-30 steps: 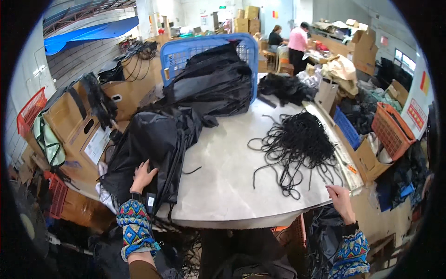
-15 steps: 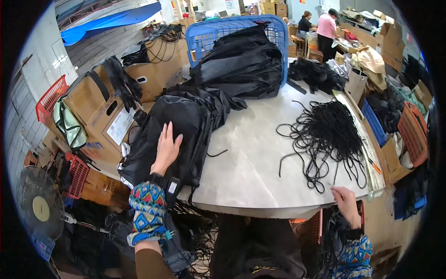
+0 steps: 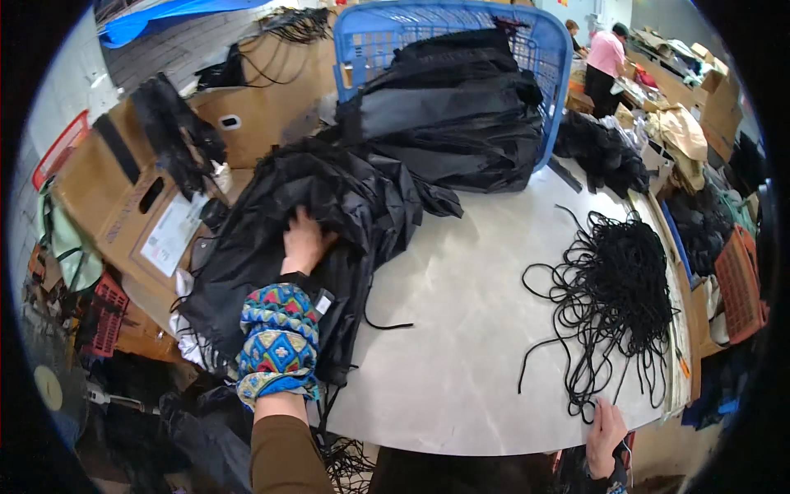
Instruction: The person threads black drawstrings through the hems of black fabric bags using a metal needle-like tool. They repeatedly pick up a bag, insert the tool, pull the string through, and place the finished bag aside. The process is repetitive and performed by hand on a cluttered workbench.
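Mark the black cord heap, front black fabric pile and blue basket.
Black cord heap (image 3: pixel 629 276), head view, dense middle.
Front black fabric pile (image 3: pixel 350 185), head view, upper middle.
Blue basket (image 3: pixel 556 100), head view, right rim.

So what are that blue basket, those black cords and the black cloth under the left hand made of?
Blue basket: probably moulded plastic, smooth, with regular openings. Black cords: likely matte textile, falling in limp loops. Black cloth: thin synthetic, perhaps nylon, creased with a faint sheen.

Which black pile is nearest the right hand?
The tangled black cords: thin loops reaching down beside the right hand. The black fabric under the left hand and the black stack against the blue basket lie farther away.
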The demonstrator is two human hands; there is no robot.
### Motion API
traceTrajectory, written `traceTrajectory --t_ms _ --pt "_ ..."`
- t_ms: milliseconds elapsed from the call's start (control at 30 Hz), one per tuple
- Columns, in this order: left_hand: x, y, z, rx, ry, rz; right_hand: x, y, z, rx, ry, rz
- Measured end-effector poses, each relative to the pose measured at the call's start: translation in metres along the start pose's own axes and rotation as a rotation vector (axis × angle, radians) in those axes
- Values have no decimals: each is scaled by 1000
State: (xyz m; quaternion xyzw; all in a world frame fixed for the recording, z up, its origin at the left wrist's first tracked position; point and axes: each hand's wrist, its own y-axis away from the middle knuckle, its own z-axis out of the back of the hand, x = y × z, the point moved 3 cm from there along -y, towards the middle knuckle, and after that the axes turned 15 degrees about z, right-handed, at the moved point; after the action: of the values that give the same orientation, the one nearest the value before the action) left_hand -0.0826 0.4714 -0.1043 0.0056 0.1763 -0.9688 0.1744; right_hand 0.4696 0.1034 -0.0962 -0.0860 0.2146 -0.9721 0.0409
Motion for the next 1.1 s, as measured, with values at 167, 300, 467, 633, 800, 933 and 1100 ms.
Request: traceTrajectory --t_ms 167,300,467,633,800,933,1100 --pt "-27 -23 -21 130 -36 44 -4 11 7 -69 46 25" --pt "31 -50 -49 305 144 -124 2 -13 2 -116 -11 44" --pt "6 -15 21 169 181 -220 -3 -23 14 -35 -214 73" --pt "-71 89 145 -333 193 -371 31 -51 22 110 -264 197" --pt "-206 260 148 127 531 -1225 47 -47 24 238 -185 431" --pt "-233 303 112 -76 289 -1547 41 -38 20 323 -112 504" --pt "-219 304 123 53 495 -1486 6 -30 0 230 -90 545"
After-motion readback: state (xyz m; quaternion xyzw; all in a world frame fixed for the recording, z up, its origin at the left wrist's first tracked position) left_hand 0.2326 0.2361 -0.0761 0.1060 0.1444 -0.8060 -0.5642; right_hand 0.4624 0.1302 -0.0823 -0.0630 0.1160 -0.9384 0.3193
